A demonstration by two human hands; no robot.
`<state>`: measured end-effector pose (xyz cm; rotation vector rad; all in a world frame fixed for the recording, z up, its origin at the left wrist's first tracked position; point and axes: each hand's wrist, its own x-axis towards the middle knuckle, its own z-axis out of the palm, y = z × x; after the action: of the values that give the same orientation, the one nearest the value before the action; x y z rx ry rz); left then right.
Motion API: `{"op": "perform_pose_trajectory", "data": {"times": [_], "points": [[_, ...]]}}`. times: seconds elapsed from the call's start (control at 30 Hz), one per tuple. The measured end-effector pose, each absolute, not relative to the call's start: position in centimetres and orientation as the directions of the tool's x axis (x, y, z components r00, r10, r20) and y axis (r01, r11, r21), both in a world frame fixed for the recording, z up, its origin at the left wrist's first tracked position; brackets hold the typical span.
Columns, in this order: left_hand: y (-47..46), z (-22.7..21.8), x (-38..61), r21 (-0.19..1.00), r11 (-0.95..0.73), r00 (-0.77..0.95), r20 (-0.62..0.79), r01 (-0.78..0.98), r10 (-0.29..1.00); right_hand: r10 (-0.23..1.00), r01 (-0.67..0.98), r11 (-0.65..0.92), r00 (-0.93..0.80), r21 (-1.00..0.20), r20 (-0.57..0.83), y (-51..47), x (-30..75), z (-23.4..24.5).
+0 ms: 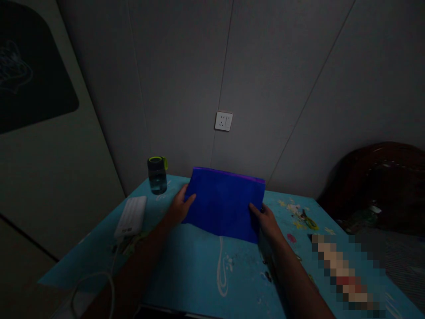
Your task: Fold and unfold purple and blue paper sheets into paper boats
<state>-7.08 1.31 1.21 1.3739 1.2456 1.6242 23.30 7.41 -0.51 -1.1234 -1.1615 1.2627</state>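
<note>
A folded bright blue cloth (226,203) with a purple far edge lies on a light blue patterned table (202,274) near the wall. My left hand (179,207) grips the cloth's left edge, thumb on top. My right hand (268,221) holds its right near corner, fingers on the fabric. Both forearms reach forward over the table. The room is dim.
A small water bottle (157,175) with a dark, green-trimmed lid stands at the table's far left. A white power bank (131,216) with a white cable (89,283) lies left of my arm. A wall socket (223,121) sits above. A dark chair back (378,181) is at right.
</note>
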Motion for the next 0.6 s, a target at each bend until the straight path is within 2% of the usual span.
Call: {"op": "perform_pose_trajectory", "data": {"times": [0.13, 0.2, 0.27, 0.47, 0.6], "points": [[1.4, 0.5, -6.6, 0.816, -0.390, -0.315, 0.539, 0.427, 0.782, 0.960, -0.025, 0.238, 0.158, -0.971, 0.231, 6.7, 23.3, 0.3], [1.6, 0.1, -6.4, 0.769, -0.380, -0.332, 0.587, 0.514, 0.739, 0.917, 0.032, 0.327, 0.232, -0.944, 0.325, 6.7, 23.3, 0.3], [1.8, -0.2, -6.3, 0.761, -0.357, -0.345, 0.588, 0.541, 0.731, 0.900, 0.046, 0.368, 0.232, -0.929, 0.368, 6.7, 23.3, 0.1], [1.6, 0.4, -5.9, 0.886, -0.301, -0.404, 0.434, 0.353, 0.805, 0.903, 0.068, 0.381, 0.186, -0.922, 0.387, 6.9, 23.1, -0.2], [1.4, 1.2, -6.1, 0.970, -0.191, -0.396, 0.235, 0.149, 0.887, 0.923, 0.096, 0.332, 0.171, -0.938, 0.344, 7.3, 23.4, -0.7]]}}
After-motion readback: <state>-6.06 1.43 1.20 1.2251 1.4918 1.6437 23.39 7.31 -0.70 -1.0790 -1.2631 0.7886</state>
